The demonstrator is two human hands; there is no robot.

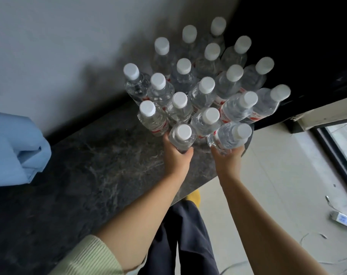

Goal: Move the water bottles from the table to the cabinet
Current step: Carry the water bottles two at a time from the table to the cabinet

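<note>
A: What is held?
B: 1 clear plastic white-capped water bottle is gripped by the left hand, another by the right hand, at the dark marble table's edge.
A: Advice?
B: Both should be lifted straight up, so neighbouring bottles are not toppled.

bottles clustered on table far end; cloth on table, left.
</note>
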